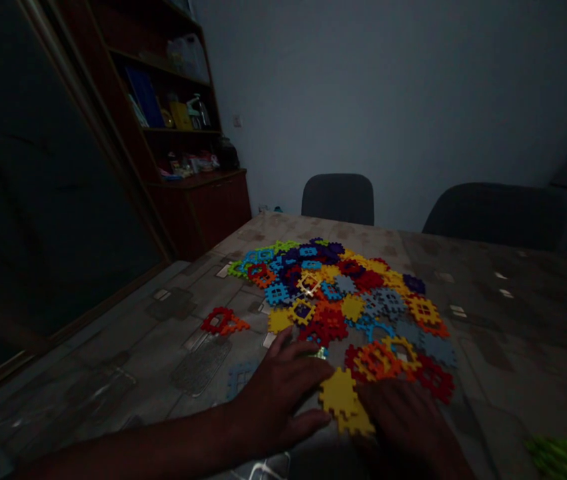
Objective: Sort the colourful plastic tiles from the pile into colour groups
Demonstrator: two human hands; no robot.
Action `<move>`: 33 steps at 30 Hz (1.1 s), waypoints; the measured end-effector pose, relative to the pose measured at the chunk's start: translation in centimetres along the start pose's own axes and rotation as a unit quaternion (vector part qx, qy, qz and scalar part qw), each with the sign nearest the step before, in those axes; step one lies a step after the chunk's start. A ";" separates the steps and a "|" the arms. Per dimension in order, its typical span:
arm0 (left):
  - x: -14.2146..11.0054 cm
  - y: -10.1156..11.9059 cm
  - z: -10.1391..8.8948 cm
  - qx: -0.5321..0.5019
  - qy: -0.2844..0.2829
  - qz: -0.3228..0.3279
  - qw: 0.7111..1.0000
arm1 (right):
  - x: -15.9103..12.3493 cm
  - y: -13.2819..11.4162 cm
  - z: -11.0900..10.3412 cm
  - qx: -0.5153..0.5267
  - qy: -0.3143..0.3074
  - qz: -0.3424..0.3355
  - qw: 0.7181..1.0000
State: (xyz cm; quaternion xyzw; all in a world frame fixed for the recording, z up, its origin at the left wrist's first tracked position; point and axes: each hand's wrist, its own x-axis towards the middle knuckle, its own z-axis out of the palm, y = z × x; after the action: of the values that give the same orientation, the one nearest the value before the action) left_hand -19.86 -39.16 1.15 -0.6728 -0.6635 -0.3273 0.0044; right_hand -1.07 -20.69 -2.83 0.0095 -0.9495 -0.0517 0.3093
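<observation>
A heap of flat, notched plastic building tiles [343,293] in yellow, red, blue, purple, orange, green and grey covers the middle of the table [488,333]. At its near edge lie two joined yellow tiles [344,399]. My left hand [276,393] rests beside them, fingers stretched toward the heap, thumb touching the yellow tiles' left edge. My right hand [408,417] lies just right of them, its fingers against the yellow tiles; in the dim light I cannot make out whether they grip.
A red and orange tile pair [223,323] lies apart at the left, a pale blue tile [240,377] near my left wrist. Green tiles [566,457] sit at the bottom right. Two dark chairs [337,198] stand behind the table, a wooden shelf unit [178,127] at the left.
</observation>
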 end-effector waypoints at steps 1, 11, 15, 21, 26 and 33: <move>-0.1 0.0 0.2 0.005 0.005 0.004 1.000 | 0.1 0.2 0.1 -0.003 0.004 -0.003 1.000; 0.2 -0.5 -0.8 0.055 0.039 -0.019 0.998 | -1.9 0.0 0.4 0.014 -0.035 0.073 0.997; 0.1 -0.2 -0.1 0.039 0.018 -0.008 0.999 | -1.3 0.6 0.2 0.051 -0.020 0.074 0.996; 1.2 1.0 0.9 0.023 -0.075 -0.025 0.997 | -0.1 2.1 -0.3 0.079 0.039 0.075 0.993; 2.0 1.5 1.2 0.032 -0.097 -0.017 0.995 | -0.1 1.6 -0.8 0.072 0.037 0.103 0.991; 1.8 0.9 2.6 0.023 -0.083 -0.014 0.996 | -0.1 1.0 -0.1 0.059 0.008 0.047 0.997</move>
State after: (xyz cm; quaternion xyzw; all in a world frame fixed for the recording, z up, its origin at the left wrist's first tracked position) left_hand -18.07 -36.52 0.26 -0.6882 -0.6780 -0.2551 -0.0396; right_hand -0.89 -19.72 -2.73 -0.0161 -0.9479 0.0189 0.3175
